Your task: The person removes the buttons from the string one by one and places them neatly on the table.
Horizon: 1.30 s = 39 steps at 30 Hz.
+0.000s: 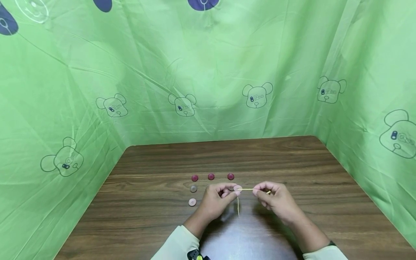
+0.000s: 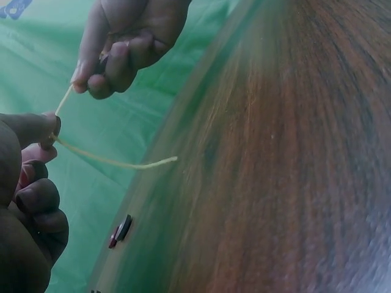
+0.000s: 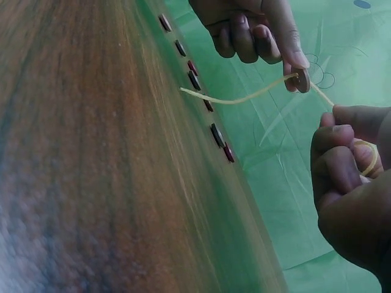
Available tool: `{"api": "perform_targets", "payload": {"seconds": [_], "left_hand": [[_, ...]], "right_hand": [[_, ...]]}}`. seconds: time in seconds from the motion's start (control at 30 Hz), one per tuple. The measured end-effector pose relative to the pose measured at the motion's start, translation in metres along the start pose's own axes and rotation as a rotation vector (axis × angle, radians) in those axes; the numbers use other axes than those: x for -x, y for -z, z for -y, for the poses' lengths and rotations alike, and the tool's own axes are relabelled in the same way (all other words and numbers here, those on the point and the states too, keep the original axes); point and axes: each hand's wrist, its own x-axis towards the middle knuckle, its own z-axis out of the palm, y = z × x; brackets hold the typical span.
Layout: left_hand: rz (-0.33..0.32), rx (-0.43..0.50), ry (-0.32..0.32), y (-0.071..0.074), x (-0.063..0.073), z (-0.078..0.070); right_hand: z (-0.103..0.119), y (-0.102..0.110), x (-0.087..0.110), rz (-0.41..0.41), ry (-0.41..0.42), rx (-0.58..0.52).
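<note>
My left hand (image 1: 215, 201) pinches a pale pink button (image 1: 237, 187) by its edge, above the table. A thin yellow cord (image 1: 246, 189) runs through the button. Its loose end hangs down in front and shows curving freely in the left wrist view. To the right of the button, my right hand (image 1: 278, 199) pinches the cord between thumb and forefinger, with the stretch between the hands drawn straight. More of the cord (image 3: 373, 160) loops inside the right hand's curled fingers, partly hidden.
On the brown wooden table (image 1: 146, 202), three dark red buttons (image 1: 211, 176) lie in a row beyond the hands. A grey button (image 1: 193, 188) and another pink button (image 1: 192, 202) lie left of my left hand. Green patterned cloth (image 1: 214, 122) surrounds the table's back and sides.
</note>
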Motion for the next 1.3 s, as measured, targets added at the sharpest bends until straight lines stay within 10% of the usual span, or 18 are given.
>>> {"api": "perform_targets", "payload": {"seconds": [1.3], "left_hand": [[-0.019,0.003,-0.001,0.038,0.020,0.020]], "right_hand": [[0.004,0.000,0.001,-0.037,-0.050,-0.030]]}}
